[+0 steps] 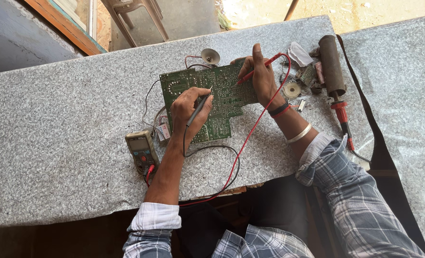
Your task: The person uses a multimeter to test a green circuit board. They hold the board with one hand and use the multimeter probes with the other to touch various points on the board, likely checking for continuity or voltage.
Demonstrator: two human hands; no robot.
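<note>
While a yellow-edged multimeter (142,151) lies near the front edge of the speckled stone bench (55,143), its red and black leads (236,157) loop across the surface toward the person. Toward the right side of the bench sit a dark cylindrical tool with a red handle (334,71), a small round metal part (292,89) and scraps of paper and components (301,55); a small speaker cone (210,56) rests near the far edge.

Closed around a black probe (198,109), the left hand (188,112) presses its tip onto the green circuit board (222,95). Pinching a red probe (258,69), the right hand (260,76) touches the board's far right part. Lying flat near the bench's middle, the board sits directly under both hands.
</note>
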